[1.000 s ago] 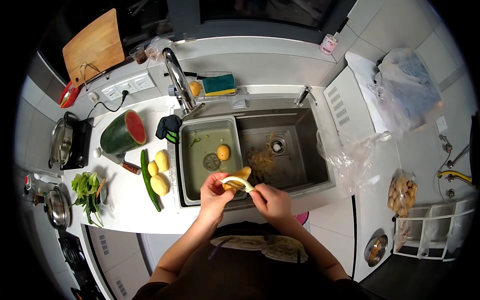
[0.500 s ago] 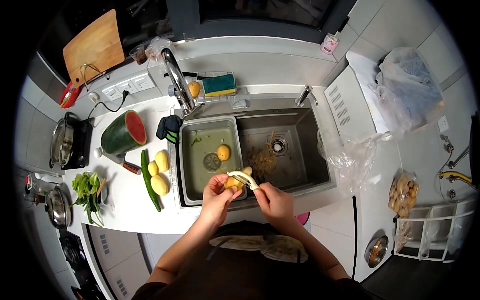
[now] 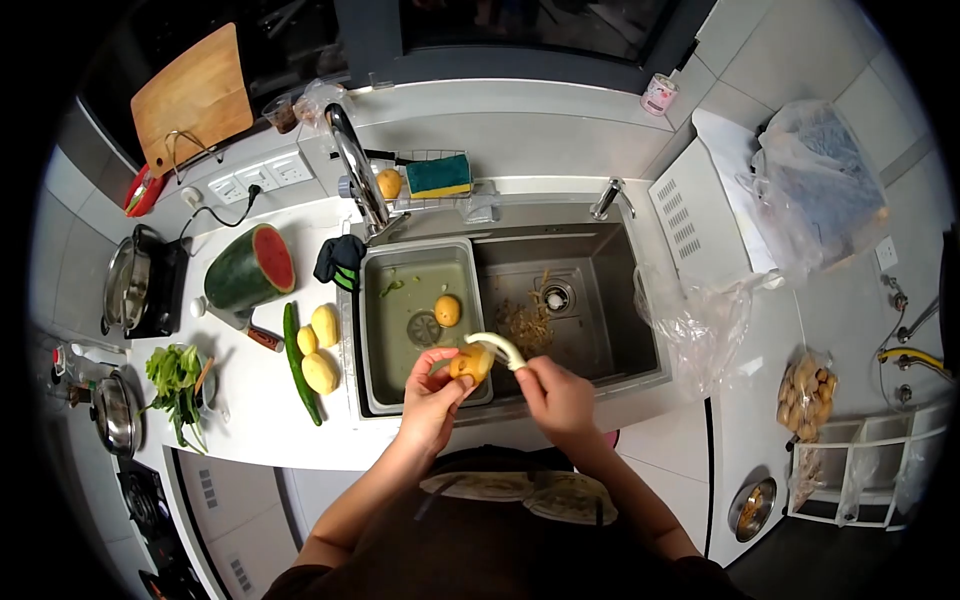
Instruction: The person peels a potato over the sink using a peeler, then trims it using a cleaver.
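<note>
Potato (image 3: 466, 368) pinched, left grip (image 3: 430, 402) | peeler (image 3: 505, 348) clasped, right grip (image 3: 558, 402) | front sink edge (image 3: 625, 381) below | right basin (image 3: 600, 310) roomy

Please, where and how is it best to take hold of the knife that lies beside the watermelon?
Best by its brown handle, I think, coming from above and the near side, with the fingers across it. The handle sticks out from the watermelon, while the blade lies close against the fruit. The cucumber is near the handle's end, so that side is tighter.
</note>
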{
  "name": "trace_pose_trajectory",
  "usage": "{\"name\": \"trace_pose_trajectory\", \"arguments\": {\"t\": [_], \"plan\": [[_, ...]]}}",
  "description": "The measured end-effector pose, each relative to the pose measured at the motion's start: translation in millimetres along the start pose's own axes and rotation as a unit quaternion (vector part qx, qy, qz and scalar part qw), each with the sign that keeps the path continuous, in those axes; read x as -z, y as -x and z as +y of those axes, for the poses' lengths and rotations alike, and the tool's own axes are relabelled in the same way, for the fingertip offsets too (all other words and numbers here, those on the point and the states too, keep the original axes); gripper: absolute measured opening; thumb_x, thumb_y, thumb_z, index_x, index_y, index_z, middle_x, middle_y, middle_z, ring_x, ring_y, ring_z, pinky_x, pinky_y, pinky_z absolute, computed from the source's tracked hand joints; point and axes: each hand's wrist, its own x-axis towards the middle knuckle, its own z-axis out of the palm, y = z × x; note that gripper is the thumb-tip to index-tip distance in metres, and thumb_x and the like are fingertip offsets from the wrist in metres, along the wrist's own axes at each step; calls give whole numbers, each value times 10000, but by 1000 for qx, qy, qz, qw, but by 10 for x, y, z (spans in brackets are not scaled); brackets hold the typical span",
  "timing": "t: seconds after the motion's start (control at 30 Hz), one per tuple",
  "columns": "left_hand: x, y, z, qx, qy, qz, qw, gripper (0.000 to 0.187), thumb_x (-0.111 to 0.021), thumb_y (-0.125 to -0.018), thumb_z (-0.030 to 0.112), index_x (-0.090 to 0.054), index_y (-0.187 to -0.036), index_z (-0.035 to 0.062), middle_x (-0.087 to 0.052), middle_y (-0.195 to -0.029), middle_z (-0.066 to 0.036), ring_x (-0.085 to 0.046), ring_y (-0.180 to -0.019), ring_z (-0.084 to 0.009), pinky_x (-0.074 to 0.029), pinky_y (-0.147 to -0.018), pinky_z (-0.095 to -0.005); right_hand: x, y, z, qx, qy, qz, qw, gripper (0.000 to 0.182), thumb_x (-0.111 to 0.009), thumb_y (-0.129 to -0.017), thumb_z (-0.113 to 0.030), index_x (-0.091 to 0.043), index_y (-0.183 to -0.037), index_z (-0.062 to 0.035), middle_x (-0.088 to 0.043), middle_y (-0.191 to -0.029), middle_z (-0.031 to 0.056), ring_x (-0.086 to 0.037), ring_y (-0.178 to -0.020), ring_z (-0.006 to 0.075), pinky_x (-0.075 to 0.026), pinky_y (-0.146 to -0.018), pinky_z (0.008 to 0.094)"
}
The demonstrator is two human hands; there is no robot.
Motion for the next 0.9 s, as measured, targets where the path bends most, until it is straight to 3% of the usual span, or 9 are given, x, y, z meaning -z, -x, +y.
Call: {"name": "trace_pose_trajectory", "arguments": {"t": [0.13, 0.3, 0.57, 0.67, 0.73, 0.83, 0.9], "plan": [[-19, 16, -19, -38, -12, -21, 999, 385, -572, -840, -100, -494, -1174, 76, -606, -1089, -69, -630, -1003, -179, -550, -900, -326, -30, 47, -66, 14, -9, -39, 999, 173, -628, -896, -252, -580, -837, -96, -610, -674, 82, -601, -567, 293, -439, -484, 378], [-58, 23, 59, 22, 17, 6, 1000, 364, -589, -830, -113, -501, -1164, 3, -604, -1080, -82, -623, -1012, -173, -555, -884, -308, 19, 48, -98, 23, -18, -69, 997, 173, -636, -888, -238, -574, -810, -96, -606, -670, 72, -593, -549, 280, -432, -473, 371], [-2, -2, -24, 7, -24, -4, 1000, 356, -612, -815, -95, -509, -1145, -13, -614, -1073, -99, -630, -972, -167, -554, -863, -302, -19, 82, 23, 54, -3, -59, 997, 193, -637, -882, -239, -563, -783, -91, -597, -639, 69, -584, -534, 282, -429, -472, 385], [-18, 58, 4, -4, -54, -17, 998, 356, -609, -810, -91, -520, -1142, -1, -620, -1089, -105, -630, -981, -169, -550, -859, -311, 12, 8, 472, -43, 103, -10, 994, 192, -604, -908, -272, -603, -812, -106, -587, -615, 87, -581, -536, 308, -423, -489, 423], [-9, 51, 7, -19, -68, -36, 997, 360, -599, -811, -90, -529, -1147, 16, -622, -1104, -106, -632, -994, -171, -547, -860, -318, 180, -38, 504, -78, 104, 3, 992, 186, -604, -911, -281, -620, -828, -115, -589, -621, 95, -581, -535, 303, -417, -488, 415], [-8, 16, -23, -41, -77, -40, 995, 361, -601, -812, -86, -525, -1151, 12, -625, -1098, -103, -629, -990, -169, -537, -874, -320, 162, -7, 208, -65, 49, -15, 997, 182, -608, -908, -277, -616, -839, -110, -590, -626, 95, -579, -536, 298, -417, -491, 408], [-77, 18, 3, -16, -60, 12, 998, 386, -623, -779, -118, -518, -1139, -25, -631, -1048, -94, -624, -959, -153, -512, -849, -278, 81, 53, 21, -44, -3, -37, 998, 159, -624, -901, -244, -627, -882, -86, -595, -654, 133, -592, -581, 324, -436, -521, 394]]}}
